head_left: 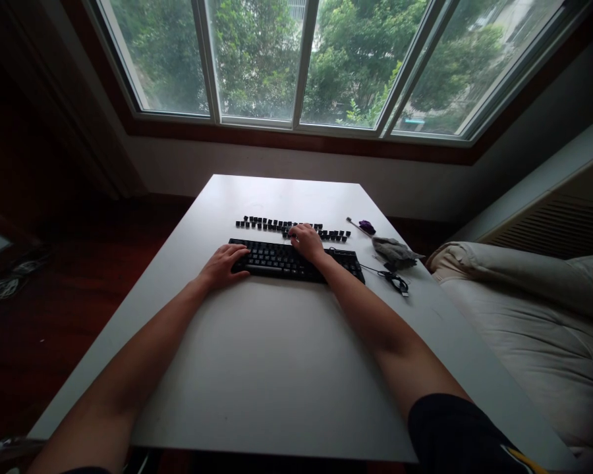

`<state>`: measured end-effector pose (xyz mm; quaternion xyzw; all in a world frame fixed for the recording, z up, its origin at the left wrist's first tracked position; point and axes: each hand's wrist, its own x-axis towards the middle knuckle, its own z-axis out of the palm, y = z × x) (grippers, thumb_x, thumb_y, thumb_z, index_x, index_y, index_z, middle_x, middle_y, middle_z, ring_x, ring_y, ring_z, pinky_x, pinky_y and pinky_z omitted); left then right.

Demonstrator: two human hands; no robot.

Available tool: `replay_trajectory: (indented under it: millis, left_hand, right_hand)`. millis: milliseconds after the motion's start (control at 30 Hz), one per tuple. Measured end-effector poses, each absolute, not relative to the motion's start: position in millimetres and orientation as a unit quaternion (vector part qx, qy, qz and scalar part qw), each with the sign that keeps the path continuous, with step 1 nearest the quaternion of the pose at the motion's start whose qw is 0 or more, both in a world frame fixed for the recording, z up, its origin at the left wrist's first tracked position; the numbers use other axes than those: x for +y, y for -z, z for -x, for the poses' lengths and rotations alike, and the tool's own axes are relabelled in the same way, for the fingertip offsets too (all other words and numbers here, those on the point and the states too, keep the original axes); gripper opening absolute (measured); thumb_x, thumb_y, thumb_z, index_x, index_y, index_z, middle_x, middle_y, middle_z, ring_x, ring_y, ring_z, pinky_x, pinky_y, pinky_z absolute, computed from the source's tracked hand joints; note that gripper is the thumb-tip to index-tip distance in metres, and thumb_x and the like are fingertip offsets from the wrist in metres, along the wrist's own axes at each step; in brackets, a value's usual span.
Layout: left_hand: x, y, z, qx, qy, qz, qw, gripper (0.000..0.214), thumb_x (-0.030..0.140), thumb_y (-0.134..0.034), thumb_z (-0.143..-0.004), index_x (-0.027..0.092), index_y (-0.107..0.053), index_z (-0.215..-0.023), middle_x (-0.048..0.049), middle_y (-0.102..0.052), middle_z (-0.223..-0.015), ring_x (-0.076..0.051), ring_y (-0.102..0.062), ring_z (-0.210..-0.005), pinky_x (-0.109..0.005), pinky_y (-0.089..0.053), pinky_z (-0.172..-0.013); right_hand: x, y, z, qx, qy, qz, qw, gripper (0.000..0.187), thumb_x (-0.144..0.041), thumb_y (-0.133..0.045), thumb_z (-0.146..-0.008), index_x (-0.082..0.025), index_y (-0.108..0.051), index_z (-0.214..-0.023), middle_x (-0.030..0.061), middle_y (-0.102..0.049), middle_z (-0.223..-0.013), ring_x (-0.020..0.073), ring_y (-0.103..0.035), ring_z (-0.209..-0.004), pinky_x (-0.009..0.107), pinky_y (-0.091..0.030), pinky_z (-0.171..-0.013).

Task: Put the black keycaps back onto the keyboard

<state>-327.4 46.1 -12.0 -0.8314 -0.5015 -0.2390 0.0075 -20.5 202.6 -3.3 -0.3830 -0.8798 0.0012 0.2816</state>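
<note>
A black keyboard point(271, 261) lies across the white table. My left hand point(223, 266) grips its left end, fingers over the top and thumb along the front edge. Over the keyboard's back edge is my right hand point(306, 242), with fingertips bent together close to the loose keycaps. Whatever is between those fingertips is too small to make out. Behind the keyboard, black keycaps point(261, 224) stand in rows, partly covered by my right hand. My right forearm hides some of the keyboard's right part.
Right of the keyboard lie a coiled black cable point(398, 283), a grey cloth-like item point(394, 252), a thin-handled brush point(358, 226) and a small purple object point(366, 227). The white table point(271, 368) stands before a window. A cushioned seat point(518, 309) borders its right side.
</note>
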Motion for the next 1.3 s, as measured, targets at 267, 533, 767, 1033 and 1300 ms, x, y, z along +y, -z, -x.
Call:
replay_trajectory:
  millis: [267, 533, 767, 1033, 1300]
  left_hand:
    - [45.3, 11.3, 328.6, -0.499, 0.249, 0.83, -0.004, 0.063, 0.055, -0.068, -0.086, 0.03, -0.054, -0.142, -0.0088, -0.054, -0.146, -0.033, -0.048, -0.133, -0.055, -0.038, -0.115]
    - [45.1, 10.8, 328.0, -0.498, 0.25, 0.83, -0.01, 0.064, 0.054, -0.069, -0.085, 0.03, -0.054, -0.142, -0.0084, -0.054, -0.146, -0.033, -0.048, -0.135, -0.054, -0.038, -0.116]
    - [48.3, 13.1, 329.8, -0.496, 0.249, 0.832, -0.005, 0.064, 0.055, -0.069, -0.085, 0.029, -0.054, -0.142, -0.0088, -0.054, -0.146, -0.033, -0.048, -0.134, -0.054, -0.038, -0.115]
    - [48.5, 11.5, 330.1, -0.497, 0.253, 0.83, -0.009, 0.063, 0.053, -0.069, -0.085, 0.03, -0.054, -0.142, -0.009, -0.054, -0.146, -0.034, -0.048, -0.134, -0.055, -0.038, -0.115]
    - [44.2, 10.0, 327.8, -0.497, 0.249, 0.831, -0.002, 0.063, 0.053, -0.068, -0.086, 0.029, -0.053, -0.143, -0.0092, -0.054, -0.146, -0.034, -0.048, -0.134, -0.055, -0.039, -0.115]
  right_hand:
    - [232.2, -3.1, 40.2, -0.906, 0.021, 0.377, 0.189, 0.014, -0.013, -0.066, -0.086, -0.019, -0.073, -0.097, 0.0114, -0.074, -0.105, 0.0295, -0.055, -0.11, 0.041, -0.044, -0.092]
    - [234.1, -1.6, 46.7, -0.909, 0.031, 0.381, 0.167, 0.015, -0.013, -0.066, -0.085, -0.018, -0.074, -0.097, 0.012, -0.076, -0.103, 0.0298, -0.057, -0.107, 0.043, -0.04, -0.093]
    - [231.5, -6.5, 58.3, -0.915, 0.048, 0.368, 0.156, 0.014, -0.012, -0.065, -0.087, -0.019, -0.073, -0.097, 0.0128, -0.076, -0.1, 0.0292, -0.059, -0.103, 0.043, -0.038, -0.093]
    - [202.2, -9.3, 54.9, -0.901, -0.008, 0.358, 0.245, 0.013, -0.017, -0.062, -0.09, -0.022, -0.073, -0.097, 0.0056, -0.076, -0.1, 0.0249, -0.061, -0.101, 0.038, -0.039, -0.09]
    - [161.9, -3.0, 25.1, -0.904, -0.107, 0.288, 0.297, 0.014, -0.017, -0.066, -0.088, -0.022, -0.074, -0.098, 0.0038, -0.075, -0.097, 0.0218, -0.063, -0.095, 0.034, -0.045, -0.088]
